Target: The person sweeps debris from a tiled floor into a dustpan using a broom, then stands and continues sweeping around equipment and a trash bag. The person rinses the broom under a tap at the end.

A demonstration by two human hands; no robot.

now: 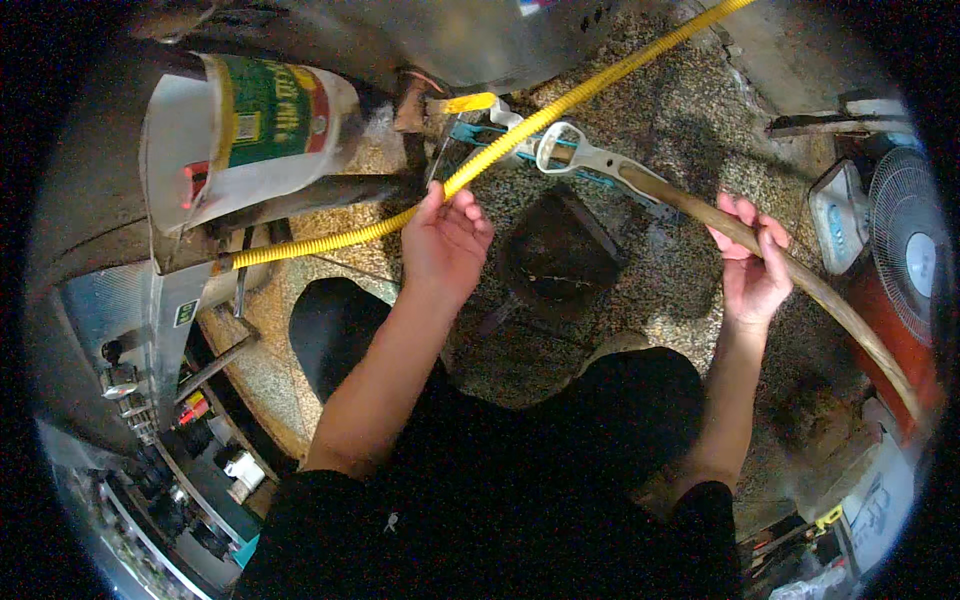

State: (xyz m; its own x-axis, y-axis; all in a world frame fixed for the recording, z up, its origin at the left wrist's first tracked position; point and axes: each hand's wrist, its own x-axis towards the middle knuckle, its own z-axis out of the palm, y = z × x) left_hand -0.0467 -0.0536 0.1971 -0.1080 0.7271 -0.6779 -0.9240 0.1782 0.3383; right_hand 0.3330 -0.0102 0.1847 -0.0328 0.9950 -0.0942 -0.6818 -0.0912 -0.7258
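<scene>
My left hand point(450, 232) is raised at centre-left, its thumb and fingertips closed on a yellow corrugated hose point(330, 241), which runs from the left up to the top right. On the right, my right hand point(752, 255) grips a long, brownish wooden handle point(832, 304). This handle fits into a whitish metal tool head with a ring-shaped opening point(559, 148), which lies under the hose; the tool's far end is partly hidden. Light-blue strips point(469, 133) lie beneath the tool head. A dark, blocky object point(562, 247) stands on the speckled floor between my knees.
A white bucket with a green label point(270, 112) is at the upper left, above a metal cabinet point(180, 322). A fan point(919, 247) stands at the right edge beside a red surface point(885, 360). Tools and small parts fill a shelf point(195, 450) at the lower left.
</scene>
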